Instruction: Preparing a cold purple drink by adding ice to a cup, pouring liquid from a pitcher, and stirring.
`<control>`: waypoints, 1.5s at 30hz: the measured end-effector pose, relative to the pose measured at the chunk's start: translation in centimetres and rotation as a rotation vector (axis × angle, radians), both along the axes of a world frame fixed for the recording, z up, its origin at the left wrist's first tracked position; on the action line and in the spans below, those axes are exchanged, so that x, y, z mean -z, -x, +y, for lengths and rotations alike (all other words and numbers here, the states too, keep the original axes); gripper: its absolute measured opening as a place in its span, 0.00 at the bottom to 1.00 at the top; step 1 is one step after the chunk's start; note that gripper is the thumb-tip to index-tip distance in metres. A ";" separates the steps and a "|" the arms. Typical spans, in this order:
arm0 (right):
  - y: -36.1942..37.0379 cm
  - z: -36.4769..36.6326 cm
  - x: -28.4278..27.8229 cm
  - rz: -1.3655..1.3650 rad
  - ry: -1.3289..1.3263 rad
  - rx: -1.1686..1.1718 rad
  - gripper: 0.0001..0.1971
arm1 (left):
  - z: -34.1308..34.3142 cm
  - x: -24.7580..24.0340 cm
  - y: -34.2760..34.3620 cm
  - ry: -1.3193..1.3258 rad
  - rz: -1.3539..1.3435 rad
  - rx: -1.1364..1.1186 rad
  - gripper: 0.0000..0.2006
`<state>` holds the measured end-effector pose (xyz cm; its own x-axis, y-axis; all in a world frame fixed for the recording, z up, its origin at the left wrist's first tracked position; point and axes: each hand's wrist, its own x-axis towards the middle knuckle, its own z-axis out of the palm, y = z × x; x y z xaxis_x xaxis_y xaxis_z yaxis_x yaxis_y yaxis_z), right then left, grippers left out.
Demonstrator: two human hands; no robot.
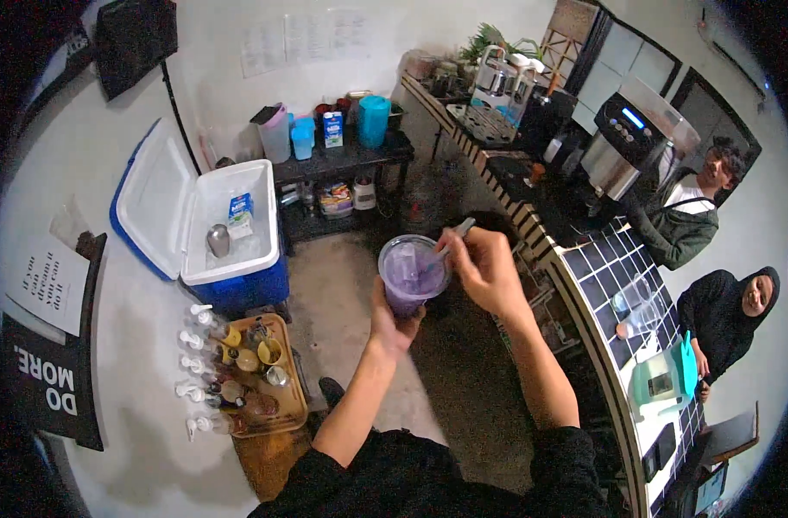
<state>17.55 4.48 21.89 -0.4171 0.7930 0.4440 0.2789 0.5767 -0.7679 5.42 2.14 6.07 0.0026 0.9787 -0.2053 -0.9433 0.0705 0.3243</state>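
My left hand (390, 330) is wrapped round a clear plastic cup (406, 302) and holds it up in front of me. Inside the cup is a purple drink with ice cubes (406, 266). The fingers of my right hand (490, 274) pinch a grey spoon (465, 228) above the rim. Its lower end dips into the drink, so the spoon's bowl is hidden. Both hands are in mid-air over the floor between the cooler and the counter.
At left, an open blue-and-white cooler (271, 231) holds ice, a milk carton and a metal scoop. Below it, a tray (295, 397) bears several pump bottles. A black shelf (342, 161) stands behind. Along the right runs a counter (594, 268) with machines; two people (689, 226) are beyond it.
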 end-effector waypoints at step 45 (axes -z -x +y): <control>-7.0 -7.3 1.7 -0.146 -0.055 0.019 0.12 | -7.5 0.6 -7.6 0.003 -0.256 -0.058 0.21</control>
<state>24.59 -2.85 20.18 -0.4660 0.7772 0.4228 0.3965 0.6106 -0.6855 13.04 -5.41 5.47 -0.0013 0.9780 -0.2085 -0.9971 0.0145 0.0740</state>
